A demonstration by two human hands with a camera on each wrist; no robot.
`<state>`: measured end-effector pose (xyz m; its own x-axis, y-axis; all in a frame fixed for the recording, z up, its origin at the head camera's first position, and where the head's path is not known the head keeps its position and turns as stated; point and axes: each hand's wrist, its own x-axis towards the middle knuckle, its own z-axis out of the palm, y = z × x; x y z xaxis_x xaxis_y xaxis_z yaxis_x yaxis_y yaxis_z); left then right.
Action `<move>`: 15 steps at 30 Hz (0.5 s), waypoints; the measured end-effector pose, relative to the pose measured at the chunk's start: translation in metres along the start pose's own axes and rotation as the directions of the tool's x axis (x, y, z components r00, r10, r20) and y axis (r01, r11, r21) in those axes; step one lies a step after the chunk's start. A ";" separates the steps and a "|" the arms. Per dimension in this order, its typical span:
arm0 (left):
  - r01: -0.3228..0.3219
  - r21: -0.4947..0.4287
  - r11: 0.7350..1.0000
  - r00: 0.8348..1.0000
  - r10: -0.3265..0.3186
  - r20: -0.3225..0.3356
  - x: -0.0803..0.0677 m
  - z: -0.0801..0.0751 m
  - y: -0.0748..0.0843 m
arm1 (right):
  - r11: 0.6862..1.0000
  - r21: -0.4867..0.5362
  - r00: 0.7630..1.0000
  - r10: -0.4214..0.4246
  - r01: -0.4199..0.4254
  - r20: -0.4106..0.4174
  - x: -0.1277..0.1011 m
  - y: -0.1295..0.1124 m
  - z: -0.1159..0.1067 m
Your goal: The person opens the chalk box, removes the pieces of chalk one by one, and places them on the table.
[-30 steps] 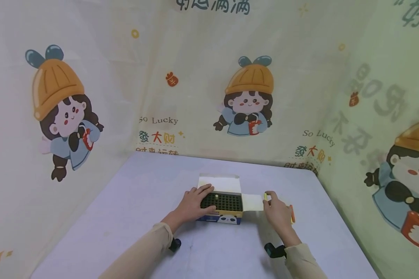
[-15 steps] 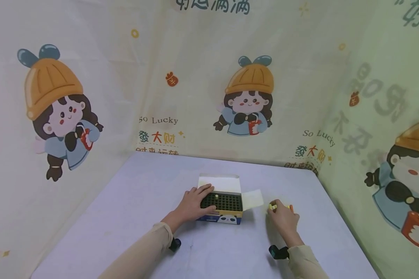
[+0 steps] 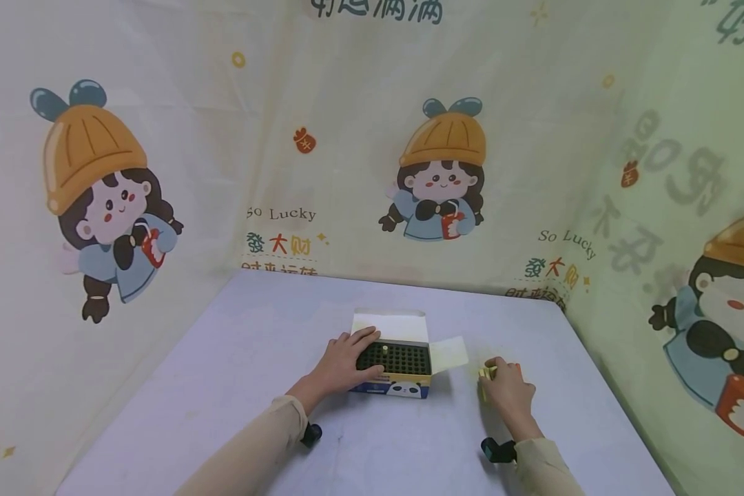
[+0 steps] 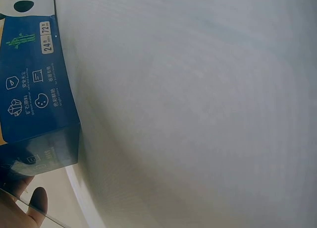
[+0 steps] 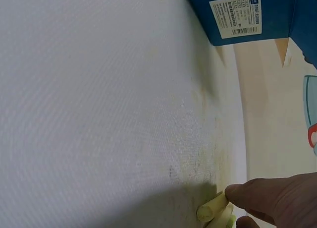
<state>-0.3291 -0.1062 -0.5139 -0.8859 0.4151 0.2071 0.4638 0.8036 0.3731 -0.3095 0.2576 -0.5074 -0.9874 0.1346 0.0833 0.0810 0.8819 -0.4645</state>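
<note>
A small blue box (image 3: pixel 392 388) with a panda print stands open on the table, showing a black tray of holes (image 3: pixel 395 359). One yellow stick (image 3: pixel 384 349) stands in the tray. My left hand (image 3: pixel 346 359) rests flat on the box's left end, fingers over the tray edge and thumb along the front. My right hand (image 3: pixel 507 394) lies low on the table right of the box, its fingers pinching pale yellow sticks (image 3: pixel 486 375). In the right wrist view the yellow sticks (image 5: pixel 214 211) touch the table under my fingertips (image 5: pixel 270 198). The left wrist view shows the box's blue side (image 4: pixel 34 89).
The box's white lid flap (image 3: pixel 389 324) stands up at the back and a side flap (image 3: pixel 448 353) sticks out to the right. An orange stick (image 3: pixel 519 368) lies by my right hand. Cartoon-print cloth walls (image 3: pixel 446 172) close in the pale table (image 3: pixel 254 331) at back and sides.
My right hand has drawn away from the box's right flap, moving right and down to the table with the yellow sticks. The left hand and the box have stayed put.
</note>
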 end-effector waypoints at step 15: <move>0.011 0.000 1.000 1.000 -0.011 -0.002 -0.003 -0.003 0.005 | 1.000 0.013 0.999 -0.018 0.019 -0.047 0.002 -0.012 -0.016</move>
<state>-0.3246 -0.1046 -0.5097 -0.8907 0.4060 0.2046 0.4544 0.8078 0.3755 -0.3101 0.2548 -0.4878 -0.9812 0.1396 0.1333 0.0605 0.8781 -0.4746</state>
